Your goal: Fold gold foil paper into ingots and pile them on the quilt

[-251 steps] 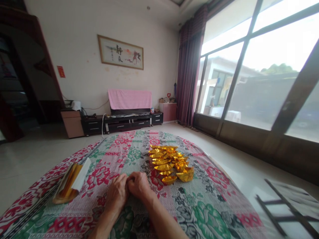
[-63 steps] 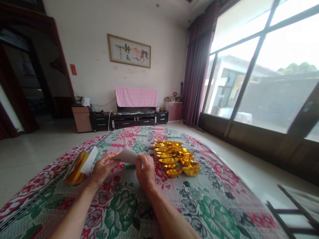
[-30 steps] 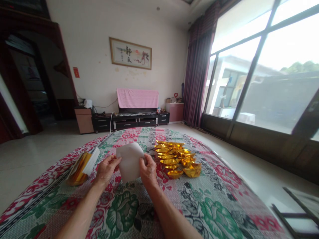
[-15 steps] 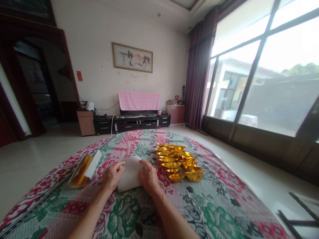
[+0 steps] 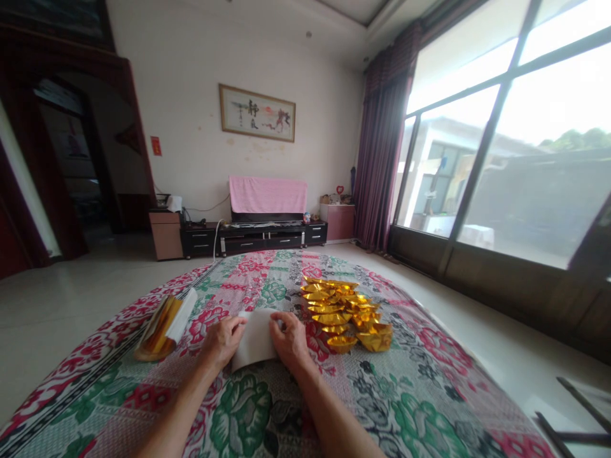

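A sheet of paper point(image 5: 258, 340), white side up, is held between my two hands just above the flowered tablecloth. My left hand point(image 5: 223, 341) pinches its left edge with thumb and fingers. At the right edge my right hand point(image 5: 290, 339) has its fingers closed on the same sheet. The paper bows slightly; its underside is hidden. To the right of my right hand stand several folded gold paper ingots point(image 5: 341, 312) in rows. Left of my left hand lies an opened pack of gold paper sheets point(image 5: 166, 326) with a white flap.
The round table's patterned tablecloth point(image 5: 248, 413) fills the foreground. Beyond it are a low black cabinet point(image 5: 267, 238) and a pink cloth point(image 5: 268, 194) over what stands on it. A dark frame point(image 5: 582, 413) is on the floor at right, below large windows.
The sheet's raised, rounded far edge has come down, and the sheet lies flatter between my hands. Both hands have shifted slightly nearer me. The view has moved a little.
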`<action>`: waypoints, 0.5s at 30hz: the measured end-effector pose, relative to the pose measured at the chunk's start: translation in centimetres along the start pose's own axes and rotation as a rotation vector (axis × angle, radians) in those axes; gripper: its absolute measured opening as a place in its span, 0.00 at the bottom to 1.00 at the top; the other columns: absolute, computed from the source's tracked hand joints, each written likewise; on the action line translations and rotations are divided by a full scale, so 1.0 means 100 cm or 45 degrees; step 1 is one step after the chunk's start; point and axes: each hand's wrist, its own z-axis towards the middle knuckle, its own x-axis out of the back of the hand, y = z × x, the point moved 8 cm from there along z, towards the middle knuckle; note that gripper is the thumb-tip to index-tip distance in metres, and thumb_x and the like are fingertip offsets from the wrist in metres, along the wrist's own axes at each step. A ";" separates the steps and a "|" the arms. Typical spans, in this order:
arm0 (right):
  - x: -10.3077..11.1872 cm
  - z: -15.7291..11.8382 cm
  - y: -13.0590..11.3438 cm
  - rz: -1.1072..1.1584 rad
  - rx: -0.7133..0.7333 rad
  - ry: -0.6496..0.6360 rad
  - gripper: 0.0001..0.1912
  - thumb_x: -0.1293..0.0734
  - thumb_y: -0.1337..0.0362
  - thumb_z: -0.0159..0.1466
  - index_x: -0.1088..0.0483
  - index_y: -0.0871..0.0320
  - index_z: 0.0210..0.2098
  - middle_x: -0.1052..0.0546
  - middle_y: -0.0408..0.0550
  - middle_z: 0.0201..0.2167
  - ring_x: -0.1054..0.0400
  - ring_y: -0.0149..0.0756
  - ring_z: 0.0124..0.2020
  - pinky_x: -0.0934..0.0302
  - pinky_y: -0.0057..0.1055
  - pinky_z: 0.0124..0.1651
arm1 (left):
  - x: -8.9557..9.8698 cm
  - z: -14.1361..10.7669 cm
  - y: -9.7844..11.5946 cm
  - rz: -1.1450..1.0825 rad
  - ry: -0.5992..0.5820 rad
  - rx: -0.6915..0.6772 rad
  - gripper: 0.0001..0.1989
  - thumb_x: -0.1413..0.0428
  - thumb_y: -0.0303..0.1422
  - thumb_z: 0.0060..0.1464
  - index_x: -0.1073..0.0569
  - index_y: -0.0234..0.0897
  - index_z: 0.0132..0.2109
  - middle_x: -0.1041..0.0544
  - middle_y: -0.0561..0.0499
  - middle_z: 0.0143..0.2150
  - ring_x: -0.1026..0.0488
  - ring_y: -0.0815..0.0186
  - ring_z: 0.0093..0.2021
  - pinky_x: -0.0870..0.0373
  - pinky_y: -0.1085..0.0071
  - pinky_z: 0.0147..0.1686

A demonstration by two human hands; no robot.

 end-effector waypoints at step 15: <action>0.001 0.004 0.004 -0.043 -0.052 -0.133 0.19 0.41 0.71 0.48 0.24 0.57 0.35 0.24 0.48 0.33 0.32 0.35 0.33 0.39 0.29 0.39 | -0.005 -0.003 0.015 0.215 -0.111 -0.022 0.13 0.52 0.31 0.53 0.23 0.40 0.38 0.24 0.46 0.35 0.27 0.64 0.38 0.37 0.72 0.39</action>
